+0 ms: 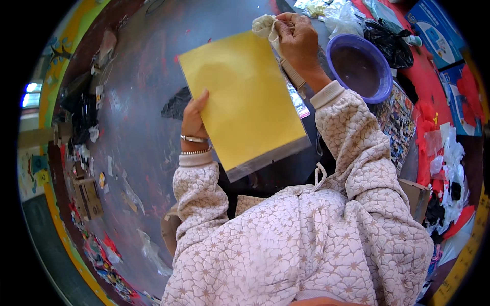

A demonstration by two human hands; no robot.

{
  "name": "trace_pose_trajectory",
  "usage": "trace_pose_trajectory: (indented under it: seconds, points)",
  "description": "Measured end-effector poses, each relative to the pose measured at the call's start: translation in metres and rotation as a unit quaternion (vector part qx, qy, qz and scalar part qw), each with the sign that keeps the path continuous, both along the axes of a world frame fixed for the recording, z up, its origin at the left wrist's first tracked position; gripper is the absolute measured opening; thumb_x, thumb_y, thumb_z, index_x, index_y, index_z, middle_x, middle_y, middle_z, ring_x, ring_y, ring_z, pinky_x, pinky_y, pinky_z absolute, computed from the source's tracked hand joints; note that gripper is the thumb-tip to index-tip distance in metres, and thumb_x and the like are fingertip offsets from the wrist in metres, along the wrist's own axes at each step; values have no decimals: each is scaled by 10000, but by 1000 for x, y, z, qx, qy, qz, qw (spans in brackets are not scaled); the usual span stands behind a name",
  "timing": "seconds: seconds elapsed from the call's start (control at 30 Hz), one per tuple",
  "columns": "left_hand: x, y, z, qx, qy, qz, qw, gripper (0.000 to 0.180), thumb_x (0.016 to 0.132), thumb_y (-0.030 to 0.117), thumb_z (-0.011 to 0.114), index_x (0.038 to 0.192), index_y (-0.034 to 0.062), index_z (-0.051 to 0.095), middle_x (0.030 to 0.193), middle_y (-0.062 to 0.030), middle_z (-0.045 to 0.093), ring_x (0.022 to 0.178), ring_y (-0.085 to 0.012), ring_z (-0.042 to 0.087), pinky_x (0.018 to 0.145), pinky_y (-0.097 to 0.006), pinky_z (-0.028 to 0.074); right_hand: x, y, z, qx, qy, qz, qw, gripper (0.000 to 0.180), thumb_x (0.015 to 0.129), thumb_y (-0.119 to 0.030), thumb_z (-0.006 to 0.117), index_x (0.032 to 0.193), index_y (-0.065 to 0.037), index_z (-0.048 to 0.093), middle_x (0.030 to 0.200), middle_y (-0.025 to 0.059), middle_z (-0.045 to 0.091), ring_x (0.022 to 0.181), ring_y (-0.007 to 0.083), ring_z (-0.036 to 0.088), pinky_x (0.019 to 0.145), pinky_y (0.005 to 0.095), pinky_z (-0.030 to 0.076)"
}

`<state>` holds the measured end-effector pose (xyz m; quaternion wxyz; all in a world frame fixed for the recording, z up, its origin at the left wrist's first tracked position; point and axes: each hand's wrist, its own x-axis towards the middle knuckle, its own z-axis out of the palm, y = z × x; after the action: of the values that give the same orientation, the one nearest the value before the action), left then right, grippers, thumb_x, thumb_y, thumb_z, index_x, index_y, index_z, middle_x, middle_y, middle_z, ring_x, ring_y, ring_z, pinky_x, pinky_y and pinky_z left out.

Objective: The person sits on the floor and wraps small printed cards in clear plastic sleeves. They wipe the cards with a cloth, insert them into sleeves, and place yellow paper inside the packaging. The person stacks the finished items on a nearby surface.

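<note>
Left hand grips yellow sheet; right hand pinches pale cloth. Firm, flat support — likely best against creasing.

Most fingers of the left hand are hidden behind a yellow sheet. Murky liquid hides the bottom of a purple basin. Clear plastic bags are cut off by the top edge.

Classroom-like workroom: wall mural, scattered scraps
</note>
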<state>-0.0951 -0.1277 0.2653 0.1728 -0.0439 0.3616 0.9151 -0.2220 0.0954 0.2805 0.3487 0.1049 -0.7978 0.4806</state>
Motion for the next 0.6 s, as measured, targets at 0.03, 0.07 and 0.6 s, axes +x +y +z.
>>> trace_pose_trajectory:
  seconds: [0.03, 0.07, 0.6]
  points:
    - [-3, 2, -1, 13, -5, 17, 1000, 405, 889, 253, 438, 1206, 4, 399, 1163, -152, 502, 1018, -257, 532, 843, -354, 456, 4, -5, -1, -11, 19, 41, 999, 190, 769, -236, 575, 856, -69, 602, 810, 123, 564, 739, 295, 561, 654, 381, 457]
    - [-7, 4, -2, 24, -8, 31, 999, 428, 909, 279, 399, 1230, -2, 367, 1171, -146, 498, 1020, -251, 531, 850, -353, 454, 12, -14, -2, 11, 7, 86, 996, 177, 775, -213, 580, 863, -61, 601, 816, 129, 564, 742, 294, 560, 656, 370, 455]
    - [-13, -32, 2, 65, 53, 233, 969, 457, 928, 336, 290, 1210, -14, 374, 1174, -176, 481, 1043, -306, 501, 874, -412, 433, 35, -2, -77, 176, -278, 63, 942, 215, 733, -158, 607, 907, -44, 552, 844, 119, 587, 709, 279, 587, 602, 359, 470]
